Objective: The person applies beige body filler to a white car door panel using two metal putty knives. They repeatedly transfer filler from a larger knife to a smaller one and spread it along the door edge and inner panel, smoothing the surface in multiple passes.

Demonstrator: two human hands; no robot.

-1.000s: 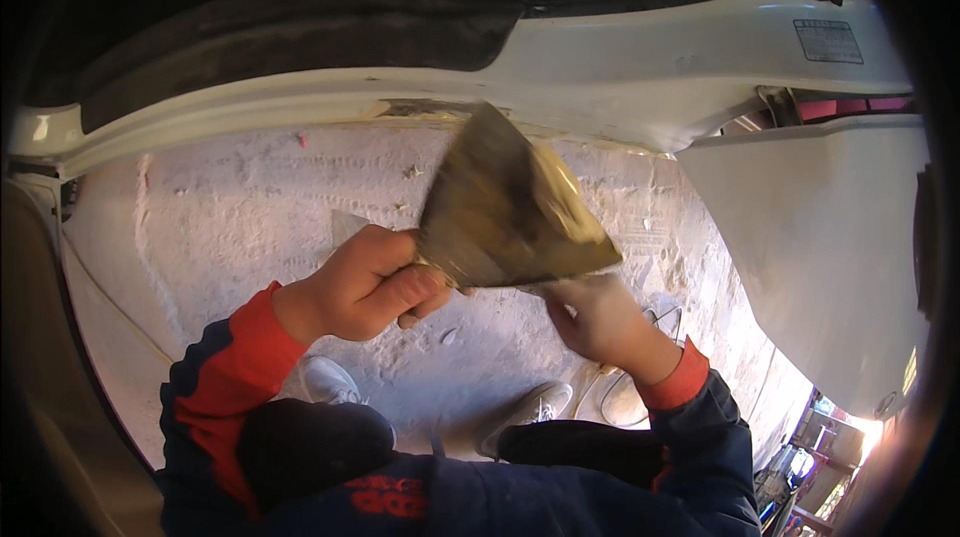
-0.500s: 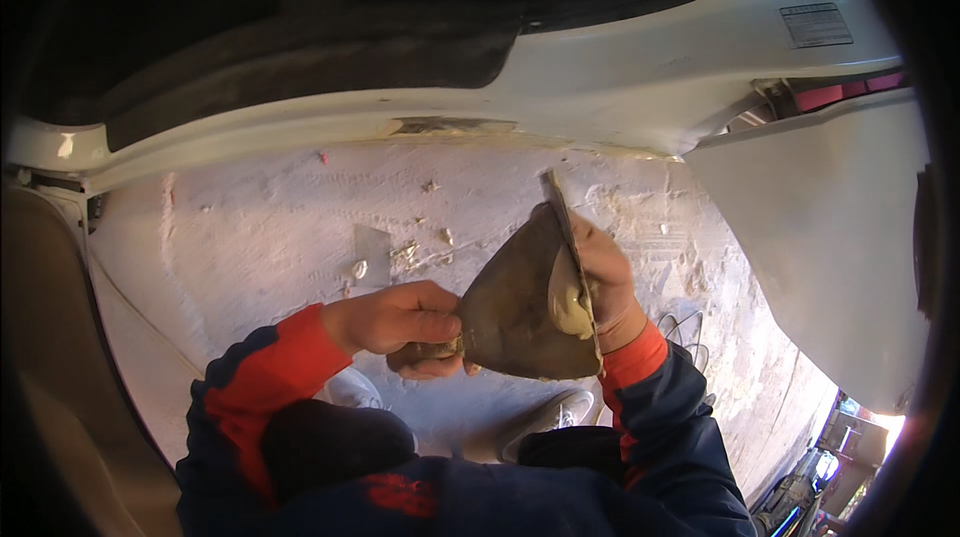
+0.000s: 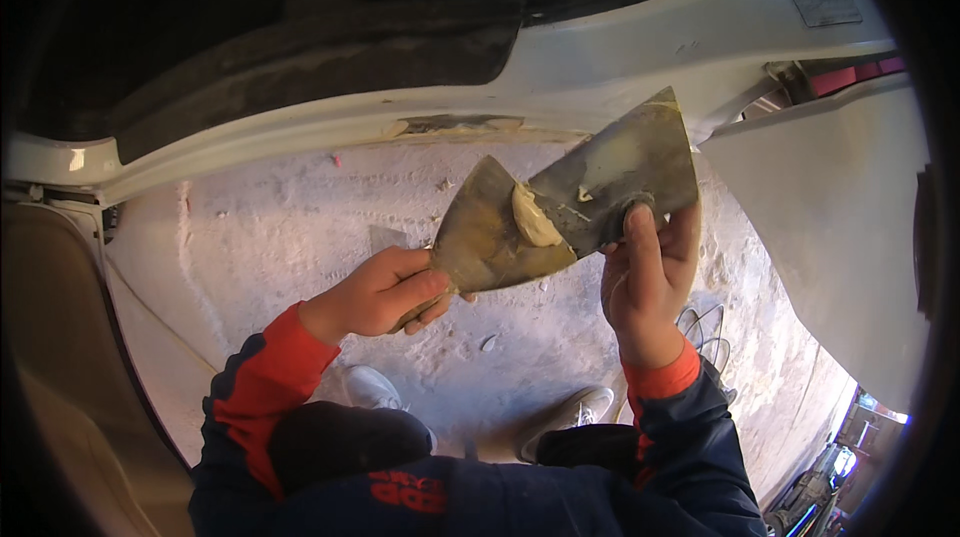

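In my left hand point(image 3: 372, 295) is the handle of a wide putty knife point(image 3: 472, 237), my fingers wrapped around it. A thick lump of cream-coloured filler paste point(image 3: 534, 217) lies near the front edge of its stained metal blade. My right hand point(image 3: 648, 287) grips a second wide scraper point(image 3: 655, 152), its thumb pressed on the blade's narrow end. That blade's lower left edge meets or overlaps the first blade beside the paste. Thin smears of paste mark the second blade. Both tools are held above the floor, in front of a white car sill.
Ahead runs the white car sill point(image 3: 590, 57), with a rough, bare patch point(image 3: 455, 124) on its lower edge. An open car door point(image 3: 830, 207) stands at the right, a brown panel point(image 3: 60, 337) at the left. A cable point(image 3: 708, 332) lies on the dusty floor point(image 3: 290, 207) near my shoes.
The right-hand scraper has turned from edge-on to showing its broad face, and my right hand has moved up and right. The putty knife has risen slightly, its paste in fuller view.
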